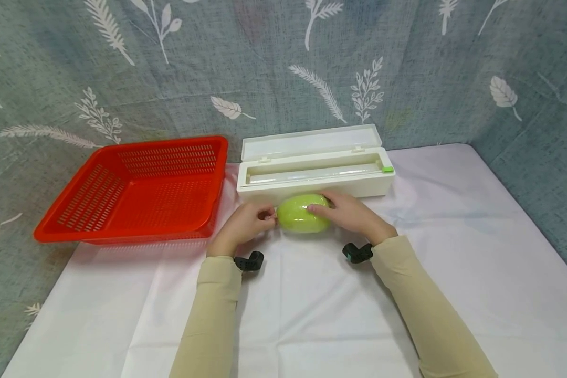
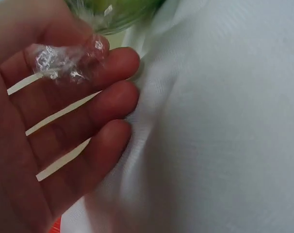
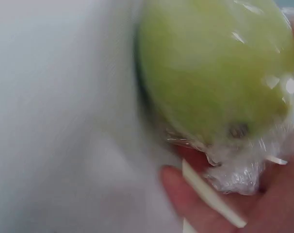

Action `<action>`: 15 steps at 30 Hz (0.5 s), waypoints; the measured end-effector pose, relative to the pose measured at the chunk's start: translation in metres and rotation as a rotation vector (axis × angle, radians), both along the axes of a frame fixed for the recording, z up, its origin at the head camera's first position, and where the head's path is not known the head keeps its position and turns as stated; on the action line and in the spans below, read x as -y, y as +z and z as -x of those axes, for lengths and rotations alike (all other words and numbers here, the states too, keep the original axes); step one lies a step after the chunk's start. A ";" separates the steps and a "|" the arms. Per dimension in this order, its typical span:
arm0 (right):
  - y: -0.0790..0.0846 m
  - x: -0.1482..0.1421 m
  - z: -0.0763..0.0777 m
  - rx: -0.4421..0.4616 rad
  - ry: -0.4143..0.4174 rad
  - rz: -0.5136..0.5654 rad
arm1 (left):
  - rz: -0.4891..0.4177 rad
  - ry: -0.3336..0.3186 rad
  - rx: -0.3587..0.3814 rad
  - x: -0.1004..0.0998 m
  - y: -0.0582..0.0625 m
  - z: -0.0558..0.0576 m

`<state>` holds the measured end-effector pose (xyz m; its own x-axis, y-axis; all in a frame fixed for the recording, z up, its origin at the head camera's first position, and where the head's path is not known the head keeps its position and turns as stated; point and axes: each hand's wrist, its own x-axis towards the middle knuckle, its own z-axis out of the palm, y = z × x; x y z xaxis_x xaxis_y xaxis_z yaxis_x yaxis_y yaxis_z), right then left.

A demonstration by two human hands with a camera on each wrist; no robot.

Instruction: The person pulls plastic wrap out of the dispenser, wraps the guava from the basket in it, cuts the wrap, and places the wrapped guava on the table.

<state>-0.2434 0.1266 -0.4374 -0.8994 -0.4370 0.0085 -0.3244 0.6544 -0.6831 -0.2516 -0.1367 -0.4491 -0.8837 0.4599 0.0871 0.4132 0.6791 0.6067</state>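
A smooth yellow-green oval fruit, like a small melon (image 1: 302,216), lies on its side, wrapped in clear cling film that glints. At its left end my left hand (image 1: 248,224) pinches a twisted tail of the cling film (image 2: 64,63) between thumb and forefinger; its other fingers are loosely bent. My right hand (image 1: 352,214) grips the fruit's right end, thumb on top. In the right wrist view the fruit (image 3: 210,63) fills the upper part, with bunched film (image 3: 239,174) at its near end by the fingers. The fruit's underside is hidden.
Just behind the fruit stands a white cling film dispenser (image 1: 316,188), lid raised, with a roll inside and a green slider (image 1: 387,169) at its right end. A red perforated basket (image 1: 203,231) is at the left. White cloth (image 1: 312,315) covers the table; a patterned curtain hangs behind.
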 end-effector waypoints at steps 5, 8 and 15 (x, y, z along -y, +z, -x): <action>-0.004 0.001 0.001 -0.101 0.026 -0.002 | -0.064 0.047 0.193 0.002 -0.003 -0.002; -0.003 0.002 0.000 -0.037 0.061 0.020 | -0.069 0.070 0.240 0.002 -0.004 -0.002; 0.002 0.002 -0.005 0.022 0.184 0.054 | -0.066 0.097 0.233 -0.001 -0.002 0.000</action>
<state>-0.2387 0.1244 -0.4351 -0.8044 -0.5938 0.0173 -0.4199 0.5476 -0.7237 -0.2512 -0.1360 -0.4509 -0.9232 0.3720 -0.0969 0.1921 0.6648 0.7219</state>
